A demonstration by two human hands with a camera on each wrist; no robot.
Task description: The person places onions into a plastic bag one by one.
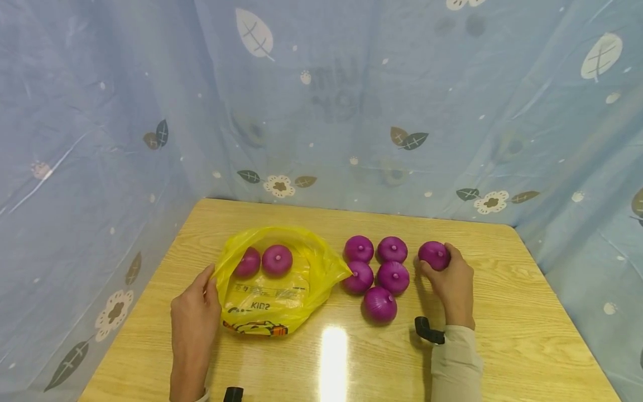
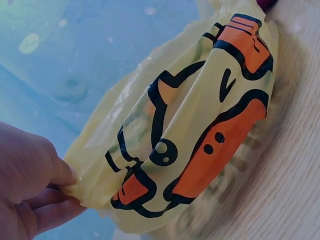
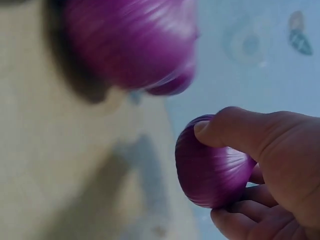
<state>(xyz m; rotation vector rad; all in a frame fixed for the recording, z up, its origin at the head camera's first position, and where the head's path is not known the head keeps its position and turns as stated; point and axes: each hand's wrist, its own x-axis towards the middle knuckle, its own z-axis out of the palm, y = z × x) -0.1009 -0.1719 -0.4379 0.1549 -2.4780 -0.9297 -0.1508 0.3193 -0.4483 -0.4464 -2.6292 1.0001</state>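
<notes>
My left hand (image 1: pixel 195 318) pinches the left rim of a yellow plastic bag (image 1: pixel 313 301), thumb and fingers on the thin film. The bag lies with its mouth held wide, and two purple onions (image 1: pixel 278 260) show inside it. A cartoon print in orange and black covers the bag's side (image 2: pixel 220 150) in the left wrist view. Over at the right, my right hand (image 1: pixel 452 282) grips another purple onion (image 1: pixel 433 255), its thumb on one side and fingers on the other. Whether that onion touches the table is hard to tell.
Several more purple onions (image 1: pixel 380 305) stand grouped between the bag and my right hand; the bag's right tip touches one. The wooden table (image 1: pixel 522 312) meets a blue patterned curtain (image 1: pixel 331 151) at the back and sides.
</notes>
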